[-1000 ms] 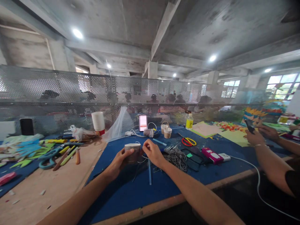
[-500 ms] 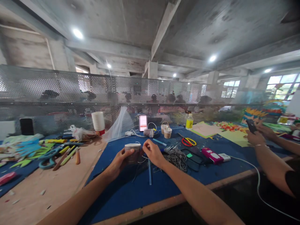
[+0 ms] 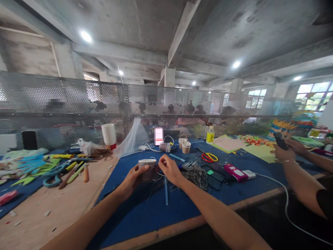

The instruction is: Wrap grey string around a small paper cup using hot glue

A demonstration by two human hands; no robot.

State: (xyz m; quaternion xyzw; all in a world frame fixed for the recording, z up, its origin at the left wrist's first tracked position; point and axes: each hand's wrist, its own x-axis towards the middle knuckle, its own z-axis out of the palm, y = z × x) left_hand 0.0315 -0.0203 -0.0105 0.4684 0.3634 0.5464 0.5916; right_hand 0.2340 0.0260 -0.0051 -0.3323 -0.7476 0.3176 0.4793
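My left hand (image 3: 134, 180) is wrapped around a paper cup (image 3: 147, 162) with a white rim and a greyish-brown side, held upright above the blue table mat. Close to the cup's right side, my right hand (image 3: 169, 169) has its thumb and fingers pinched together; whatever they hold is too small to make out. A thin pale strand (image 3: 157, 180) curves between the cup and the right hand. Beyond the right wrist lies a loose heap of grey cord (image 3: 195, 176). A translucent blue stick (image 3: 166, 191) rests on the mat below the hands.
Red-and-yellow scissors (image 3: 209, 157), small cups with handles (image 3: 185, 147) and a lit phone (image 3: 158, 136) stand or lie farther back. At left are stacked paper cups (image 3: 108, 135), blue-handled scissors (image 3: 54, 176) and tools. A magenta device (image 3: 235, 173) and another person's hands (image 3: 286, 152) with a phone are rightward.
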